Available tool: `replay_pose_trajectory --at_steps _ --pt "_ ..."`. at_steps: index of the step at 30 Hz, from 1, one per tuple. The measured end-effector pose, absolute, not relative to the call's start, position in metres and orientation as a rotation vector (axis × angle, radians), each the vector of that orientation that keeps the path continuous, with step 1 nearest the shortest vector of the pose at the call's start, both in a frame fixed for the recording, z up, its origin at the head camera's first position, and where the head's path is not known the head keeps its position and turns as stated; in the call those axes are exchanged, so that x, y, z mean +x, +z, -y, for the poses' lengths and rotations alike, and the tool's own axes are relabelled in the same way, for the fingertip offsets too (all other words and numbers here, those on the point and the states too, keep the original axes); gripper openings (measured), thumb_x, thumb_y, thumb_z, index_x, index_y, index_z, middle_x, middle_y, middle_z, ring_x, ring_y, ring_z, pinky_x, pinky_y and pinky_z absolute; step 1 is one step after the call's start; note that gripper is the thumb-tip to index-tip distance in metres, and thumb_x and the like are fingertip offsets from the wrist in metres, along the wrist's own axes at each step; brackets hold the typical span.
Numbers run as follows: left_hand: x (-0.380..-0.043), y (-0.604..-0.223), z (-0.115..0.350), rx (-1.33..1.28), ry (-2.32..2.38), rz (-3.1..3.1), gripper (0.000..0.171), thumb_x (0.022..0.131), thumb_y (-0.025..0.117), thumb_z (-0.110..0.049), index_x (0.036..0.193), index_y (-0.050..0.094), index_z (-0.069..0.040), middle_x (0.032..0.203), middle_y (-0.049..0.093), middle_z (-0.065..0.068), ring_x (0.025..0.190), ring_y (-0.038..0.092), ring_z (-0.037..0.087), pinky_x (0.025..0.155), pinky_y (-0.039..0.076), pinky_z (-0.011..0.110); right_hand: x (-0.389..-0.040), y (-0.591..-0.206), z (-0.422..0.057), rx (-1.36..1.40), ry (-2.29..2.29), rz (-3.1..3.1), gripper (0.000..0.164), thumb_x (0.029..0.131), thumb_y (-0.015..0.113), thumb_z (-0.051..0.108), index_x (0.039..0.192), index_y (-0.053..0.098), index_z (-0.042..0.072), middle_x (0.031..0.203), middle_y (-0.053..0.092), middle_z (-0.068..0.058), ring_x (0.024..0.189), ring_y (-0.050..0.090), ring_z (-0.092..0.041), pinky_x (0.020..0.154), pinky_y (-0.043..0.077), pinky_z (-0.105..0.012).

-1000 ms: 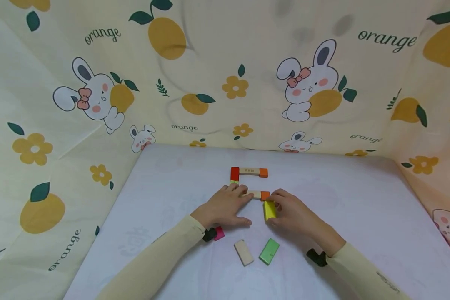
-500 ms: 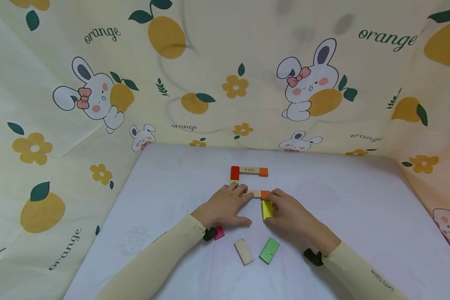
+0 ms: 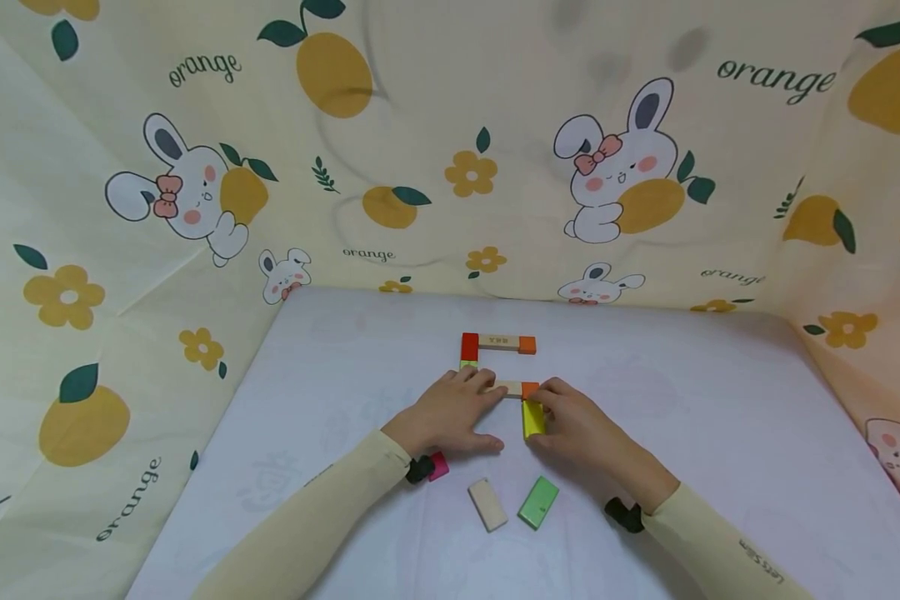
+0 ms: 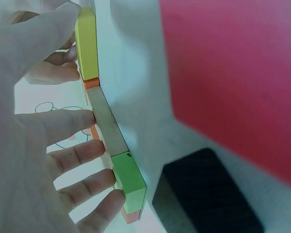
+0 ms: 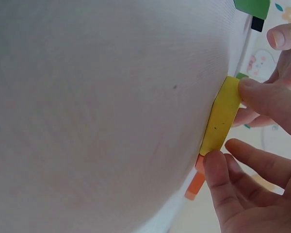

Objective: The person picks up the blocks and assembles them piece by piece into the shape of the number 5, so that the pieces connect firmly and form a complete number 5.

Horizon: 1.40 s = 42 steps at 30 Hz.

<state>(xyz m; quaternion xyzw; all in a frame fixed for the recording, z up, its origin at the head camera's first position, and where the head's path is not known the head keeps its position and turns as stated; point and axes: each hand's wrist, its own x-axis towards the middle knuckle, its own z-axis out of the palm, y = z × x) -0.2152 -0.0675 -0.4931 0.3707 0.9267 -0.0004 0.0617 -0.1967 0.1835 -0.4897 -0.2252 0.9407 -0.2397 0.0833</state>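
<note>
My right hand pinches a yellow block by its two ends, between thumb and fingertips. The far end of that block meets an orange block, which adjoins a plain wooden block. My left hand has its fingers spread, with fingertips touching the row. In the left wrist view, the fingers lie along the wooden block and a green block. Behind the left hand, a red block joins a printed wooden block with an orange block at its end.
Nearer me lie a loose wooden block and a loose green block. A pink block sits by my left wrist, partly covered by the black wrist camera. A patterned cloth hangs behind the white tabletop.
My right hand has shifted slightly left with the yellow block, which has turned a little and now lines up below the orange block. The left hand has stayed put.
</note>
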Motion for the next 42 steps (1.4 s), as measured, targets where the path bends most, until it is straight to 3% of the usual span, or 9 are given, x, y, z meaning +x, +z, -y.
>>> replay_pose_trajectory --at_steps 37,42 --pt "-0.213 -0.492 0.067 1.099 0.008 -2.798 0.09 0.096 0.062 -0.076 0.167 0.046 -0.023 0.163 0.045 0.004 0.147 0.041 0.028 0.121 0.039 0.046 -0.194 -0.487 -0.182 -0.63 -0.717 -2.829 0.05 0.086 0.093 0.016 0.131 0.074 0.005 0.121 0.064 -0.005 0.101 0.063 -0.022 0.092 0.06 -0.041" --pt "-0.214 -0.493 0.068 1.101 0.005 -2.798 0.09 0.096 0.062 -0.077 0.167 0.046 -0.024 0.163 0.045 0.004 0.147 0.041 0.029 0.121 0.039 0.047 -0.195 -0.481 -0.193 -0.763 -0.762 -2.802 0.037 0.089 0.09 0.012 0.123 0.078 0.007 0.124 0.068 -0.004 0.103 0.066 -0.023 0.091 0.06 -0.043"
